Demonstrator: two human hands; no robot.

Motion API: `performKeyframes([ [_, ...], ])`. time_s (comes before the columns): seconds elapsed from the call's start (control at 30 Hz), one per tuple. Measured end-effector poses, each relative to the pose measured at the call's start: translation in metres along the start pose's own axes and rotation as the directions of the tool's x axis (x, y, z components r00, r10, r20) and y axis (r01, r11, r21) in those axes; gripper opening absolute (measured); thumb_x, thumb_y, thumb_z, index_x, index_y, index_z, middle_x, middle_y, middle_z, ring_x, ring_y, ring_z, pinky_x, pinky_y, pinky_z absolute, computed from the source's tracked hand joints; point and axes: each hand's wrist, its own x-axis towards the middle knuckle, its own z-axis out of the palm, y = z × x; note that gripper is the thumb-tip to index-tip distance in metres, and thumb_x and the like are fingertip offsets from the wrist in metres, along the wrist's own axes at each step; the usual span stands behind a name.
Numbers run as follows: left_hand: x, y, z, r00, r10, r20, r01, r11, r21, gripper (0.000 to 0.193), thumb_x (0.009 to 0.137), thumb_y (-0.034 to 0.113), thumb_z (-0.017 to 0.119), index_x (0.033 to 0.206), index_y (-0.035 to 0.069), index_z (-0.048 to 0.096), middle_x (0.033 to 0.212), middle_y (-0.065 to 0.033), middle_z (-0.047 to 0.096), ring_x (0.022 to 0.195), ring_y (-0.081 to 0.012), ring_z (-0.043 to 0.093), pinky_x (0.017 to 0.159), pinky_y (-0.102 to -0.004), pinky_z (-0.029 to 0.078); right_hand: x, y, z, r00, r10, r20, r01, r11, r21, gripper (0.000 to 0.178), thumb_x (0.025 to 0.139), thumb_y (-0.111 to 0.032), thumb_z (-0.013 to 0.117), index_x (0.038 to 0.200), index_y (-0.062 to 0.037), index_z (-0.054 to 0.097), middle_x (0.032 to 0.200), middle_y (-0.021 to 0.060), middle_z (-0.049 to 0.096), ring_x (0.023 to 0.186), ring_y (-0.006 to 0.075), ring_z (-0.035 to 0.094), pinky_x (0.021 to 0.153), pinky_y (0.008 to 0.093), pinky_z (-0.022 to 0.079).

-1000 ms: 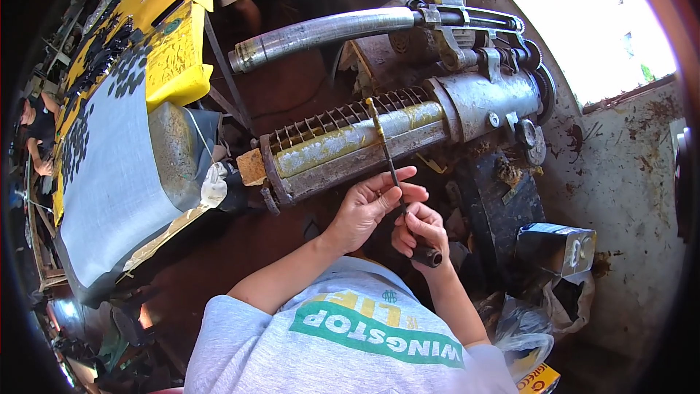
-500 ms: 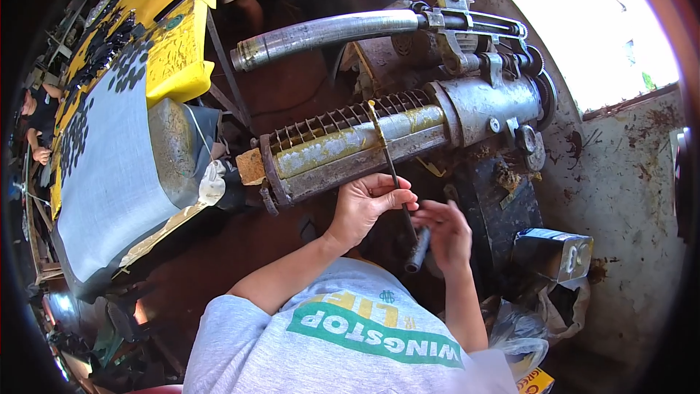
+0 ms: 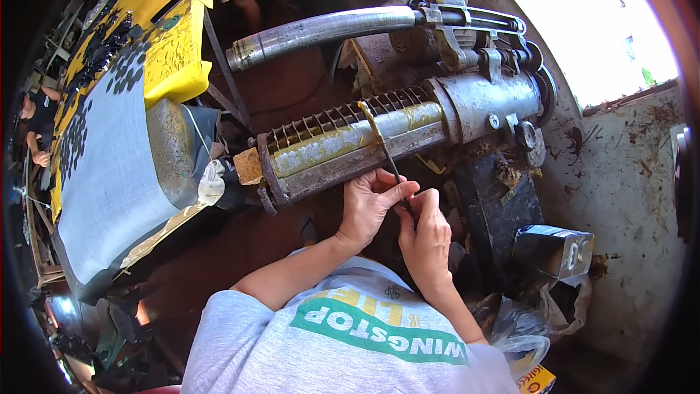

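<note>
A thin dark rod (image 3: 378, 133) with a yellow-smeared upper end slants across a grimy metal machine (image 3: 481, 106). My left hand (image 3: 362, 208) pinches it between thumb and fingers, just in front of the machine's near edge. Right beside it, my right hand (image 3: 429, 237) is closed round the rod lower down and hides its lower end. The smeared tip lies over the yellow-streaked trough (image 3: 321, 147), beside a row of metal coils (image 3: 343, 118). A tan block (image 3: 249, 166) sits at the trough's left end.
Behind the trough a curved metal tube (image 3: 321, 33) sticks out leftward. A table with grey and yellow covers (image 3: 109, 197) and many dark discs stands at left, with other people beyond. A square can (image 3: 555, 250) and plastic bags (image 3: 521, 332) lie at right, near a stained wall (image 3: 627, 175).
My right hand has moved from beside the rod's grey tubular lower part to close round the rod near my left hand. The rod's smeared tip has shifted slightly left.
</note>
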Motion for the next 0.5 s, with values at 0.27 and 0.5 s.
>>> performKeyframes([
  [0.27,-0.005,-0.003,-0.013,0.992,-0.003,0.128,0.012,0.998,-0.069,0.027,0.093,0.023,0.064,0.109,0.002,0.066,0.108,-0.0114,0.069,0.103,-0.0170,0.064,0.097,-0.0333,0.047,-0.001,0.010,0.016,0.979,-0.061,-0.194,0.119,0.946,0.302,0.013,0.087,-0.001,0.065,0.098,0.0033,0.059,0.074,0.0093,0.060,0.058,0.0172,0.059,0.050,0.0308,0.044],
  [0.5,-0.007,0.015,-0.016,0.894,-0.103,0.437,0.252,0.921,-0.298,0.037,0.101,0.021,0.047,0.133,0.003,0.050,0.118,-0.0142,0.065,0.113,-0.0205,0.060,0.102,-0.0369,0.045,0.011,0.033,-0.001,0.812,-0.023,0.583,-0.583,-0.020,0.812,0.008,0.091,-0.004,0.062,0.098,-0.0017,0.057,0.065,0.0074,0.054,0.040,0.0093,0.043,0.036,0.0241,0.036],
])
